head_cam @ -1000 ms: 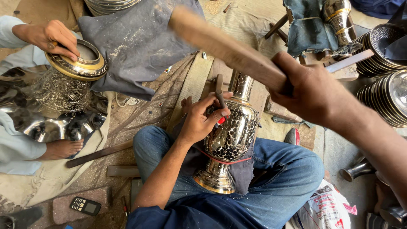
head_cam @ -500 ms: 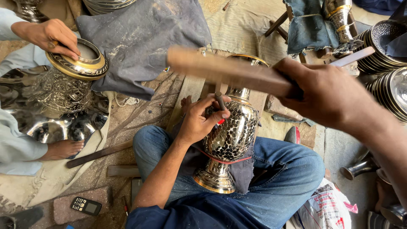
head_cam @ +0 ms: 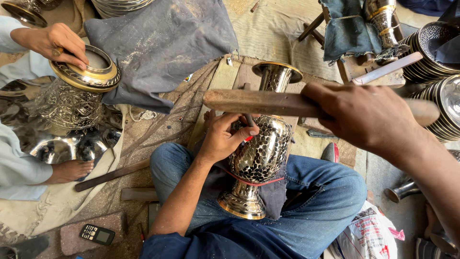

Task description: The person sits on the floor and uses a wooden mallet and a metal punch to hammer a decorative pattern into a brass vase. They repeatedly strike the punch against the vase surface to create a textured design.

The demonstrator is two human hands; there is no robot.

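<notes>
Seated worker, legs crossed on the floor, blue jeans. A metal vase (head_cam: 261, 158) with hammered, dimpled body lay tilted across the lap, foot toward the worker, gold-rimmed mouth pointing away. A dark cloth (head_cam: 275, 192) sat between vase and thigh.

Left hand (head_cam: 225, 136) was closed on a thin dark punch tool (head_cam: 248, 117), fingers pinched round its shaft, tip set against the shoulder of the vase. The heel of the hand rested on the vase body.

Right hand (head_cam: 364, 115) was clenched around a long wooden stick (head_cam: 261, 102), held roughly level above the vase neck, crossing over the top of the punch tool. Whether stick and tool were touching: could not tell.

Left of frame, a second person's hand (head_cam: 52, 42) rested on the gold rim of a larger engraved vessel (head_cam: 76, 91), fingers curled over the edge; a bare foot (head_cam: 72, 170) lay beside it. A grey cloth (head_cam: 163, 43) was spread on the floor past it. A small mobile phone (head_cam: 97, 234) lay on a brick near the worker's left knee. Stacked metal bowls (head_cam: 438, 48) stood at the right edge, well apart from the vase.
</notes>
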